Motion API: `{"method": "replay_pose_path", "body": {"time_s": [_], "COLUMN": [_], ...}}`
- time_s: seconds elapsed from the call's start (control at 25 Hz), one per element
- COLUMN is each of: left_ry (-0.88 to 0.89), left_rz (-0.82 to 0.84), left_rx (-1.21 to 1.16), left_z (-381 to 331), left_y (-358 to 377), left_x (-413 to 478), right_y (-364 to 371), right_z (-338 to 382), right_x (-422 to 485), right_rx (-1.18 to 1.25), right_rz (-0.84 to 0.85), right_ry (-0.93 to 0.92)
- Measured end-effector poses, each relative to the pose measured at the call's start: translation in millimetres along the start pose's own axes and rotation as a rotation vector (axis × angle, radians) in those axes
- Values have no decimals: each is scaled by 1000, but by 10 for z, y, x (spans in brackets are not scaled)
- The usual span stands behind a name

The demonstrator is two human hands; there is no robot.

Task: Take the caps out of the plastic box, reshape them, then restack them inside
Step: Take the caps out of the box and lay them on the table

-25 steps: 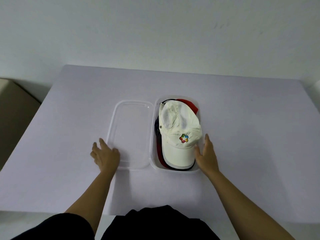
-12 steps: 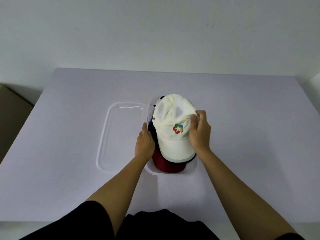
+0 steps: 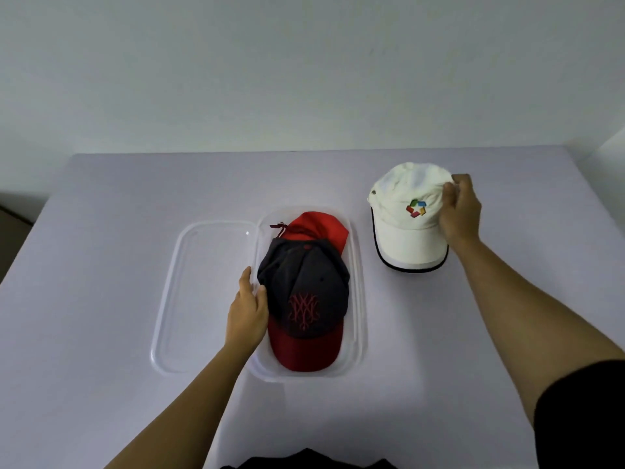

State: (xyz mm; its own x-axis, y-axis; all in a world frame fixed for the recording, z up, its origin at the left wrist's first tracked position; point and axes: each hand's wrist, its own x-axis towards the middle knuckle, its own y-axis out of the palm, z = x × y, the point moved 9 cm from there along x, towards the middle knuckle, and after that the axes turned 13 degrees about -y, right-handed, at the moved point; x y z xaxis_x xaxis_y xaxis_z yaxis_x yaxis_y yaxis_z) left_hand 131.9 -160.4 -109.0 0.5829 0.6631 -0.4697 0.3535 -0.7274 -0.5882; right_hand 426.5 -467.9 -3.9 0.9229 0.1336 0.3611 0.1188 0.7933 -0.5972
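A clear plastic box (image 3: 357, 299) stands in the middle of the table. On top inside it lies a dark grey cap (image 3: 304, 286) with a red brim and red embroidery. A red cap (image 3: 321, 226) sits beneath it, showing at the far end. A white cap (image 3: 406, 225) with a coloured logo rests on the table to the right of the box. My right hand (image 3: 460, 211) grips its crown on the right side. My left hand (image 3: 248, 306) rests on the box's left rim, fingers apart, thumb touching the dark cap.
The box's clear lid (image 3: 203, 299) lies flat against the left side of the box. The lilac table (image 3: 101, 333) ends at a white wall behind. A brown surface (image 3: 10, 231) shows beyond the left edge.
My right hand has lifted the white cap out of the box and carried it to the table on the right. The dark cap is now uncovered. My left hand stays at the box's left rim.
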Motion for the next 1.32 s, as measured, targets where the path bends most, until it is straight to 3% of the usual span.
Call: {"method": "replay_pose_path", "body": {"time_s": [0.16, 0.32, 0.4, 0.52, 0.6, 0.68, 0.76, 0.84, 1.04, 1.32], "left_ry": [-7, -28, -64, -64, 97, 207, 178, 103, 127, 208], "left_rz": [-18, -18, -52, -263, -294, -173, -53, -6, -73, -239], "left_rx": [20, 39, 105, 332, 327, 238, 178, 161, 202, 21], "left_z": [-24, -1, 30, -102, -401, -647, -704, -664, -754, -1258], "left_y": [18, 36, 39, -92, -84, 24, 152, 208, 160, -210], "left_x": [-7, 14, 14, -55, -138, -127, -13, 121, 101, -538], "right_y": [380, 458, 495, 740, 1005, 1297, 1570, 1692, 1581, 950], "right_z": [-347, -520, -323, 266, 677, 970, 996, 921, 1059, 1267], "right_x": [55, 75, 94, -42, -304, -680, -1067, -1259, -1206, -1298], "right_rx": [-62, -137, -140, -62, -13, -100, -305, -441, -333, 343], "right_rz": [191, 117, 52, 90, 263, 522, 816, 932, 778, 411], "right_ry": [48, 187, 67, -246, -414, -549, -571, -544, -519, -197]}}
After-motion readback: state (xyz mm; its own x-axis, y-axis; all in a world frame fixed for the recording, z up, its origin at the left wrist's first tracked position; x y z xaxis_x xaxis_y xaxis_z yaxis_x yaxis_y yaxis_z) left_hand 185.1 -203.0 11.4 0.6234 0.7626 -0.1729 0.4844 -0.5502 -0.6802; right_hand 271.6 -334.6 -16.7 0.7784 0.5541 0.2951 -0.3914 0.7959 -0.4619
